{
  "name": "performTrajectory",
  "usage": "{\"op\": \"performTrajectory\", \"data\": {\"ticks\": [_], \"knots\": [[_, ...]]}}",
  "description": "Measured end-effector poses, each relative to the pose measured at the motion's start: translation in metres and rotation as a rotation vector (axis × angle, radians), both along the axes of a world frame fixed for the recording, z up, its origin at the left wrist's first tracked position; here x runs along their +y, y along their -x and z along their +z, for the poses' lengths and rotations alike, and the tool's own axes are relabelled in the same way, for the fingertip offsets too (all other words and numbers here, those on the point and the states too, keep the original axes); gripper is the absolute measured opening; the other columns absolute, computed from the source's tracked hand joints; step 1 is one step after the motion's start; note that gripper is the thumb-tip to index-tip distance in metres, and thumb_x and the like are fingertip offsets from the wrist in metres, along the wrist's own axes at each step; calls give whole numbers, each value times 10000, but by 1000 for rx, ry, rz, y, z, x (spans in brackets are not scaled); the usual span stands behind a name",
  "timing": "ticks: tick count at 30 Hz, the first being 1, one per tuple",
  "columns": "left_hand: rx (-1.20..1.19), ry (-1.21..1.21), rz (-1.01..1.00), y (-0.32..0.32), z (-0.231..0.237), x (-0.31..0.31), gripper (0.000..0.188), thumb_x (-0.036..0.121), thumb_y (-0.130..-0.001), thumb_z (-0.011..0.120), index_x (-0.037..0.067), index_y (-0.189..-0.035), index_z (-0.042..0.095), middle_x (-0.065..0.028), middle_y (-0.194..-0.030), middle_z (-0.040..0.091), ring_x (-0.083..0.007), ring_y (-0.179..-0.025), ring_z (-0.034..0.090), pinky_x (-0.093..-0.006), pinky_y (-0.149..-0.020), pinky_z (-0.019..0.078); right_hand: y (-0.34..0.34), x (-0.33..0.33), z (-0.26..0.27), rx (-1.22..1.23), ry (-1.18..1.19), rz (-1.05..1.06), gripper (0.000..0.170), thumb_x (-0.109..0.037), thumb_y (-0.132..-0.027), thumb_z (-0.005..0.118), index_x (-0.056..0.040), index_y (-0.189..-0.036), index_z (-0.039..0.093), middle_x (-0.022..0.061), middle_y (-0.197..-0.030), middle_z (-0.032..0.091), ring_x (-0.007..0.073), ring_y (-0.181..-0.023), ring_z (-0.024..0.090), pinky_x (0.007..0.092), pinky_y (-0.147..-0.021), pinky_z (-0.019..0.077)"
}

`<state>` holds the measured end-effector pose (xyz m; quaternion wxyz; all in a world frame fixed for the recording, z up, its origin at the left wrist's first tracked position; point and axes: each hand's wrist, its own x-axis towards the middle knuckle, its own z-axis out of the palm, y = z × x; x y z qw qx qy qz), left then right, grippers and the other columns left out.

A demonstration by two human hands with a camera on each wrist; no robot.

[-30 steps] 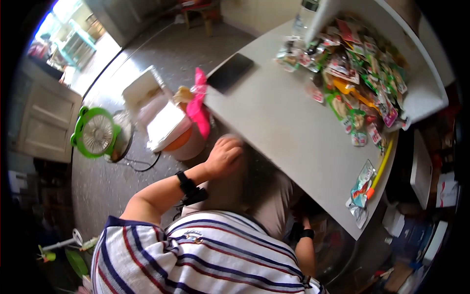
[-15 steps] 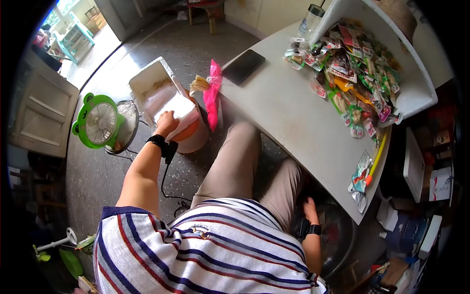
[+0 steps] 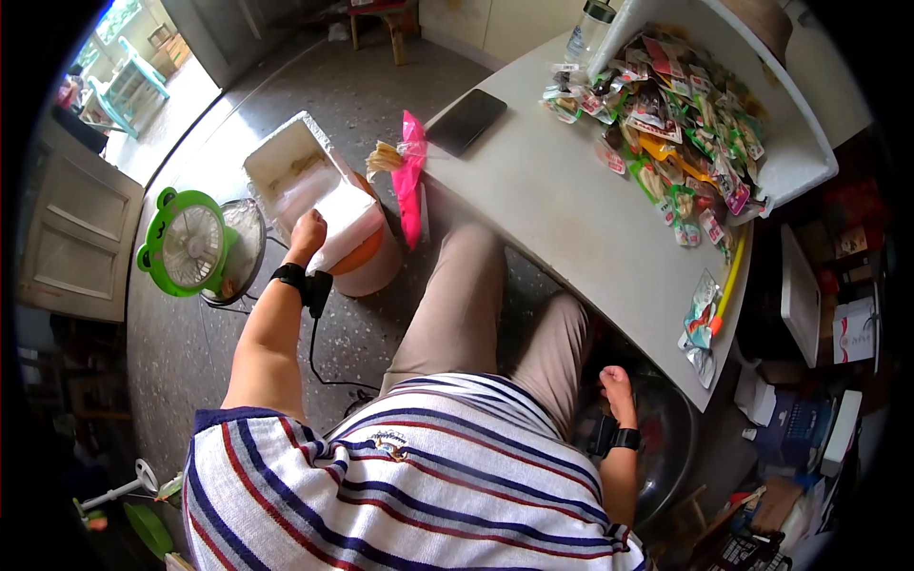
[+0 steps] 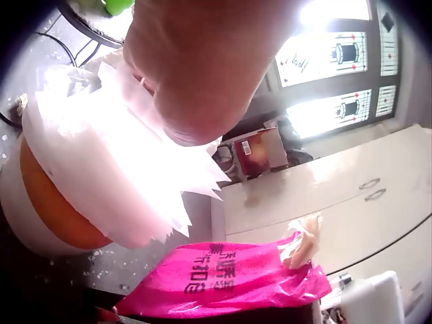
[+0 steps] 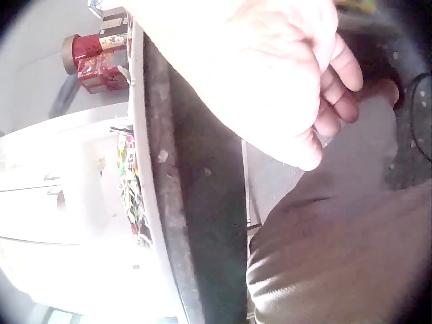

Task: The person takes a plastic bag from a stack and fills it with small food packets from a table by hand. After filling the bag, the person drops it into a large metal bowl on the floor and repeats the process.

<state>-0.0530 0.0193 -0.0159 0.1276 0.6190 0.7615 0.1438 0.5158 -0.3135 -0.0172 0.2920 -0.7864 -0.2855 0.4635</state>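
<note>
My left hand (image 3: 307,236) is at the stack of white plastic bags (image 3: 345,221), its fingers curled and pinching at the bags' edge. In the left wrist view the bags (image 4: 128,162) have jagged cut edges and spread below the hand; the fingertips are mostly hidden. The stack lies across a white foam box (image 3: 269,152) and an orange-and-white bucket (image 3: 369,271). My right hand (image 3: 617,388) hangs beside the right knee, below the table edge. Its fingers (image 5: 344,74) are loosely curled and nothing shows in them.
A pink bag (image 3: 409,186) hangs at the table corner. The table (image 3: 562,219) holds a phone (image 3: 466,122), a bottle (image 3: 590,30), and a foam box (image 3: 809,143) spilling small snack packets (image 3: 685,133). A green fan (image 3: 186,243) stands left on the floor.
My left hand went from the knee to the white bags, then shifted slightly left with its fingers curling. The right hand rose from beside the basin into clearer view.
</note>
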Motion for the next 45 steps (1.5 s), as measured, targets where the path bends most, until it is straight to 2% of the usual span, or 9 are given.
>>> {"op": "performTrajectory", "data": {"ticks": [10, 16, 20, 22, 26, 33, 36, 42, 45], "knots": [[-400, 80, -21, 20, -29, 10, 216, 234, -698, 566, 24, -746, 550, -92, -695, 569, -189, -656, 528, -307, -609, 416, 4, 6, 12, 46, -38, -1, 150, -195, -761, 524, -107, -879, 491, -28, -740, 497, 75, -667, 475, 213, -546, 375], [-605, -48, 308, 27, -21, 22, 256, 252, -736, 540, 5, -802, 562, -85, -725, 566, -168, -696, 515, -292, -643, 402, 6, 4, 12, 48, -45, -36, 156, -190, -758, 530, -106, -882, 489, -26, -732, 501, 75, -667, 484, 204, -543, 378], [-709, -327, 148, 27, 19, 18, 240, 235, -759, 534, 7, -691, 508, -12, -605, 468, -97, -583, 400, -257, -531, 348, 8, 9, 19, 71, -115, -25, 185, -183, -759, 529, -86, -910, 482, -12, -743, 510, 76, -673, 490, 194, -539, 382], [-827, -288, 45, 21, 48, 12, 205, 211, -790, 512, 18, -720, 511, 0, -635, 468, -81, -604, 402, -230, -545, 343, 12, 16, 23, 84, -230, -50, 187, -133, -738, 548, -38, -888, 492, -12, -662, 490, 48, -526, 417, 173, -457, 342], [-1164, -172, -189, -36, 132, -28, 180, 191, -810, 478, 13, -794, 502, -57, -774, 554, -109, -667, 487, -222, -622, 402, 29, 41, 57, 160, -352, 53, 174, -100, -765, 534, -2, -903, 494, 15, -746, 523, 69, -670, 488, 188, -580, 405], [-1809, 262, -713, -147, 206, -69, 131, 126, -850, 376, 22, -881, 450, -175, -975, 518, -313, -943, 496, -461, -807, 392, 81, 95, 100, 383, -565, 170, 266, -186, -804, 501, -17, -1000, 437, 56, -869, 516, 107, -789, 497, 209, -639, 408], [-1907, 402, -715, -190, 210, -74, 135, 136, -850, 386, 30, -887, 461, -156, -951, 531, -311, -930, 508, -447, -786, 414, 100, 110, 112, 657, -554, 34, 415, -316, -801, 503, -13, -1065, 395, 75, -909, 508, 154, -820, 510, 253, -658, 424], [-1672, 500, -793, -248, 179, -51, 126, 152, -845, 424, 36, -818, 466, -93, -845, 543, -239, -840, 549, -354, -718, 449, 89, 125, 114, 1201, -726, 22, 219, -251, -788, 518, -51, -860, 467, 56, -792, 525, 145, -740, 525, 273, -628, 433], [-1355, 475, -643, -267, 164, -42, 144, 179, -827, 458, 39, -799, 473, -72, -774, 543, -181, -723, 557, -275, -629, 450, 63, 124, 113, 925, -720, -74, 124, -183, -780, 510, -65, -807, 480, 37, -706, 521, 126, -626, 508, 253, -532, 420]]}}
